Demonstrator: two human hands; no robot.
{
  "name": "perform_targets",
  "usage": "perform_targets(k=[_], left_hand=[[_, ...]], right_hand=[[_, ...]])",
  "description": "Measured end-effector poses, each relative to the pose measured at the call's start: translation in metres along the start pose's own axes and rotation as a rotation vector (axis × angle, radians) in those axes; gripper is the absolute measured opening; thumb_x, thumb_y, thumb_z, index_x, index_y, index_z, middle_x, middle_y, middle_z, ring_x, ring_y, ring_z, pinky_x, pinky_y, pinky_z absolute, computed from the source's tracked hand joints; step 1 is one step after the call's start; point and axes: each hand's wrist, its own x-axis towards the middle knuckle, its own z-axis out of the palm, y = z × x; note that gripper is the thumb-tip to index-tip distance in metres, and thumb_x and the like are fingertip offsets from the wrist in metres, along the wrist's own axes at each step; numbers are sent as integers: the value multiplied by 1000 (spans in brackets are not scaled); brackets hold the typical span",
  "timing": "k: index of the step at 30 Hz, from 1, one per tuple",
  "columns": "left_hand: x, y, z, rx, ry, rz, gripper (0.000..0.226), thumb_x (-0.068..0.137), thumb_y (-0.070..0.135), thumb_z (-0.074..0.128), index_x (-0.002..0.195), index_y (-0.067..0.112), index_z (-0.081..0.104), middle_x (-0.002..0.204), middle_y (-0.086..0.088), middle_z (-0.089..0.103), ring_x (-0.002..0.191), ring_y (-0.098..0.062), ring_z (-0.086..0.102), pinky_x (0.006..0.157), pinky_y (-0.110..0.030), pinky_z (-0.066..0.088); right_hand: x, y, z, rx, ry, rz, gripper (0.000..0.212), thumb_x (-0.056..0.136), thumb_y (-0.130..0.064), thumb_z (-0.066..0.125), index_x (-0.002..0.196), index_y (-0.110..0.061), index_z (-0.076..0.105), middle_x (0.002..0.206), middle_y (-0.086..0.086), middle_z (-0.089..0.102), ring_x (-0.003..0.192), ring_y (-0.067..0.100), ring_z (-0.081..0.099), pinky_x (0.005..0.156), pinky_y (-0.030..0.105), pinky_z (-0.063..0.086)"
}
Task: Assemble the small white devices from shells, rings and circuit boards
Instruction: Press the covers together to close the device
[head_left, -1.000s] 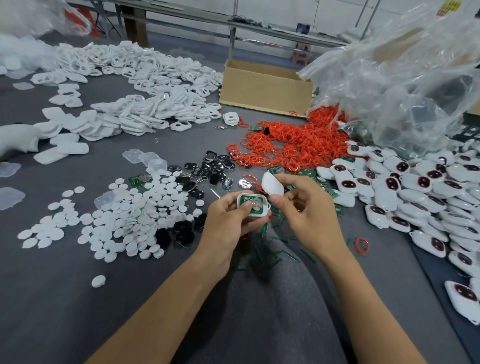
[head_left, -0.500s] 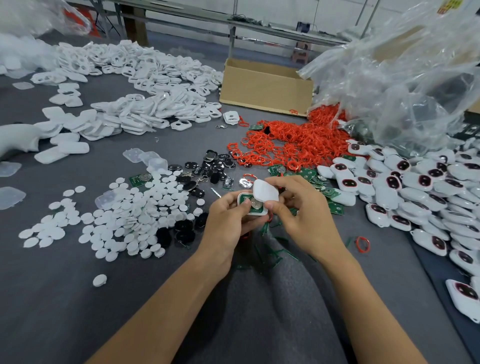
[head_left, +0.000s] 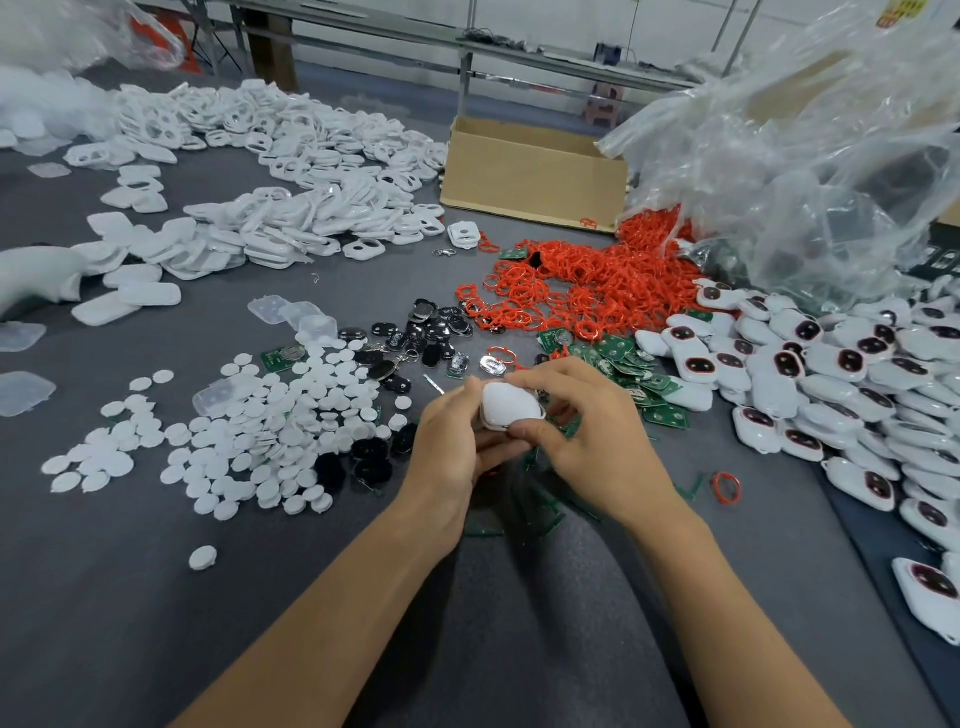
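Observation:
A small white device (head_left: 508, 406) sits between both hands above the grey table, its white cover shell now lying over the lower shell and hiding the green board. My left hand (head_left: 452, 447) grips it from the left and below. My right hand (head_left: 587, 431) pinches it from the right, thumb on the near edge and fingers over the far edge. Red rings (head_left: 587, 291) lie heaped behind the hands. Green circuit boards (head_left: 634, 374) lie just right of them. White shells (head_left: 291, 208) are piled at the back left.
Finished white devices (head_left: 831, 395) with dark red windows are heaped at the right. White round pads (head_left: 260, 426) are spread at the left, black and shiny parts (head_left: 431, 338) in the middle. A cardboard box (head_left: 535, 176) and a clear plastic bag (head_left: 810, 156) stand at the back. One red ring (head_left: 726, 487) lies alone.
My right hand brought the white cover shell down from above onto the open shell with the green board. Both hands now close around the joined device.

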Motion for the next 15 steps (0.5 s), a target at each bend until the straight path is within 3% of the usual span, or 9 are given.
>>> perform_targets(k=[10, 15], left_hand=[[1, -5, -2, 157, -45, 54, 28, 103, 11, 42, 103, 1, 68, 89, -12, 74, 74, -14, 71, 66, -25, 60], [-1, -5, -1, 165, -44, 67, 28, 103, 10, 43, 102, -3, 67, 83, -13, 72, 65, -12, 68, 68, -28, 61]], right_hand=[[0, 0, -2, 241, -32, 209, 38, 71, 0, 79, 100, -24, 73, 99, 2, 65, 80, 23, 61, 73, 32, 53], [2, -1, 0, 327, -21, 259, 43, 66, 6, 80, 87, -29, 70, 97, 10, 67, 77, 34, 61, 72, 39, 52]])
